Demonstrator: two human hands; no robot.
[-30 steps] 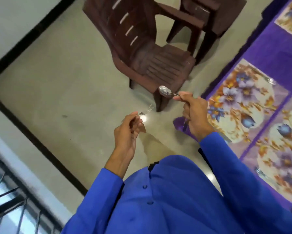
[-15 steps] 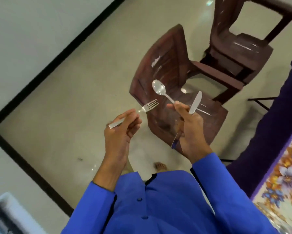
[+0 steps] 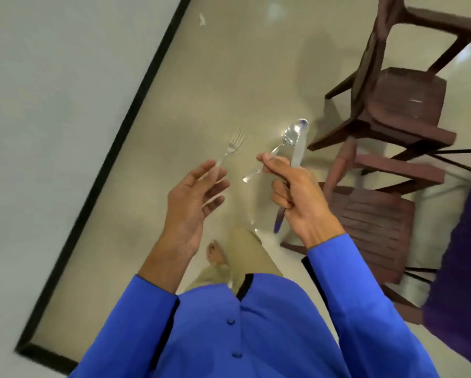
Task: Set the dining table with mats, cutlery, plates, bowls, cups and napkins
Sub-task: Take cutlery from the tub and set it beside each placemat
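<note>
The left hand [image 3: 192, 197] is in the middle of the frame, with its fingers loosely curled. It holds a fork [image 3: 230, 148] by the handle between thumb and fingers. The fork's prongs point up toward the top of the frame, over the floor.

The right hand [image 3: 297, 195] is just to the right of it. The two hands are apart and do not touch. The right hand's fingers are wrapped tight around a spoon [image 3: 279, 147] and a knife [image 3: 297, 151]. The spoon's round end and the knife's blade stick up side by side above the fist. They are blurry, so it is hard to see if they touch. The knife's blue end pokes out below the hand.

Both arms wear blue sleeves [image 3: 346, 296], and a bare foot [image 3: 216, 255] shows below the hands.

Two brown chairs [image 3: 392, 110] stand on the pale floor [image 3: 215, 77] at the right. A purple cloth [image 3: 463, 241] hangs along the right edge. A grey wall [image 3: 51, 91] with a black strip fills the upper left.
</note>
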